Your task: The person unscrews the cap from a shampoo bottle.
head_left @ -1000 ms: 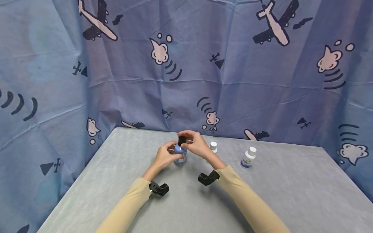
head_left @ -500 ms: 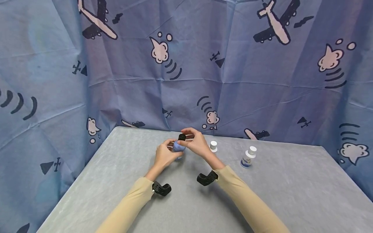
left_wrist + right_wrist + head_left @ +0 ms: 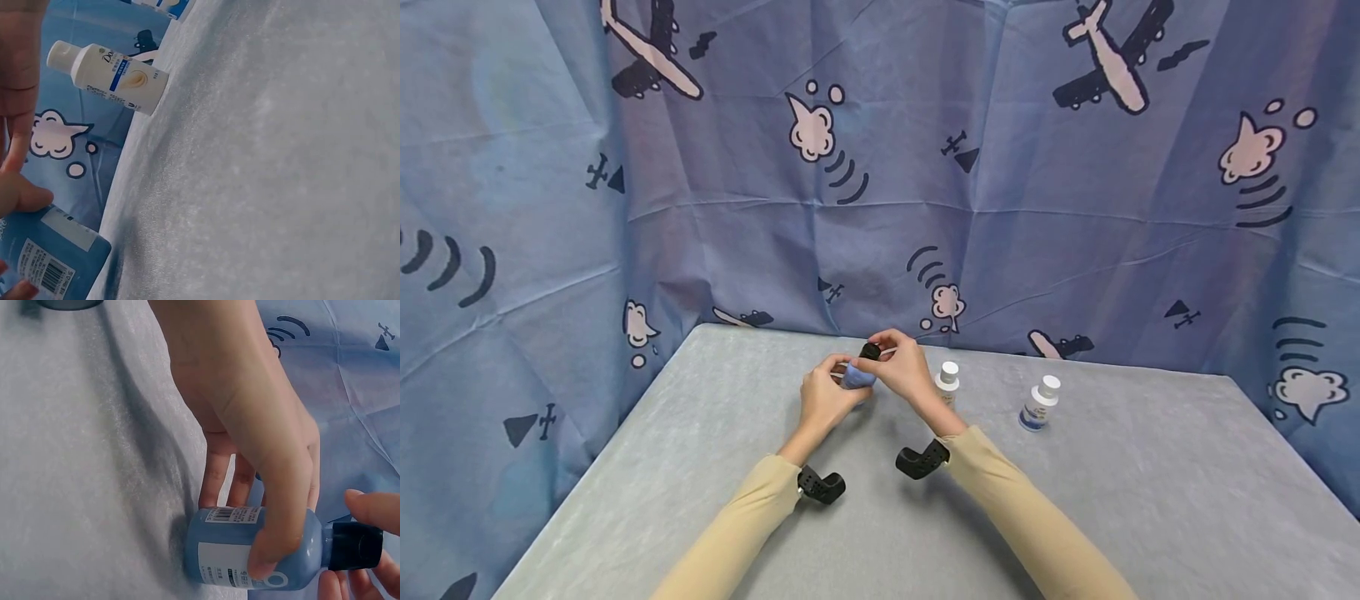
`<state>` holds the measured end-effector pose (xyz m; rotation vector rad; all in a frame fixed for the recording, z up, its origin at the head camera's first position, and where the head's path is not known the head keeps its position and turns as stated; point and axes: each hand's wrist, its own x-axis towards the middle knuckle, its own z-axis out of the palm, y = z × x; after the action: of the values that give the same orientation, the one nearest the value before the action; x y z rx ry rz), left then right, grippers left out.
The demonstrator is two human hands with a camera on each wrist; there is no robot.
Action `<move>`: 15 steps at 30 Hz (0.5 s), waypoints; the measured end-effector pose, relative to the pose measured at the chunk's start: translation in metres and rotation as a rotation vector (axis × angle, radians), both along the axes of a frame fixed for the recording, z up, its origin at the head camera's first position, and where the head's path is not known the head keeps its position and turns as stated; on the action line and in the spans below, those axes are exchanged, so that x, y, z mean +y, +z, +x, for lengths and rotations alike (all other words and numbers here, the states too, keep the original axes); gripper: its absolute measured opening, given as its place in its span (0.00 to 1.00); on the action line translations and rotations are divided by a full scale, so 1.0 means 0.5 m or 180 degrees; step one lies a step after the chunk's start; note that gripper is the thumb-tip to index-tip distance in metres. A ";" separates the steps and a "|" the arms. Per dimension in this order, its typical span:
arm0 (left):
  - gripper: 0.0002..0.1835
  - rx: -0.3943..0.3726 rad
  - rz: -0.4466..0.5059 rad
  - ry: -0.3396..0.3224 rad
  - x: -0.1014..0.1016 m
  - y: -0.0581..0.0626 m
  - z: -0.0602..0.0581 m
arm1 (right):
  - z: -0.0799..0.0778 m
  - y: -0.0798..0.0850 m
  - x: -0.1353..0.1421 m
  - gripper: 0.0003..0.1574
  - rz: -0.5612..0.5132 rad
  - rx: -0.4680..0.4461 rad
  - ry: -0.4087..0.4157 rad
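A small blue plastic bottle (image 3: 857, 377) with a black cap (image 3: 870, 351) leans slightly to the right, near the back of the table. My left hand (image 3: 826, 396) grips its body; in the right wrist view, the thumb lies across the labelled front and other fingers are behind. My right hand (image 3: 905, 367) pinches the black cap, its fingers (image 3: 375, 509) on either side of it in that view. A barcode label (image 3: 47, 269) shows in the left wrist view. Whether the bottle's base touches the table cannot be told.
A white Dove bottle (image 3: 948, 379) stands just behind my right wrist, partly covered by it. Another white bottle (image 3: 1038, 404) with a blue-edged label stands farther right. The grey-covered table (image 3: 865, 533) ends at a blue patterned curtain (image 3: 880, 167).
The blue bottle has moved a little back and left and tilted. My right hand and forearm have shifted, the forearm leftward, uncovering more of the nearer white bottle. Both hands stay on the blue bottle.
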<state>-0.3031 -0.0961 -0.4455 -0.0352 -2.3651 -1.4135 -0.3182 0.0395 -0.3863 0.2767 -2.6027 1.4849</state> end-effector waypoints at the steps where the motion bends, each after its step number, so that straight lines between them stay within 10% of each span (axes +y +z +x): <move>1: 0.25 0.0004 0.0001 -0.0010 0.000 -0.001 0.000 | -0.001 -0.001 -0.001 0.25 -0.0004 0.0009 -0.0002; 15: 0.28 -0.0202 0.0101 -0.0433 -0.015 -0.006 0.001 | -0.006 0.001 0.001 0.22 0.0048 0.0123 0.0220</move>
<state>-0.3025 -0.1036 -0.4486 -0.1473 -2.4316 -1.5355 -0.3212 0.0398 -0.3857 0.3967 -2.5999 1.4667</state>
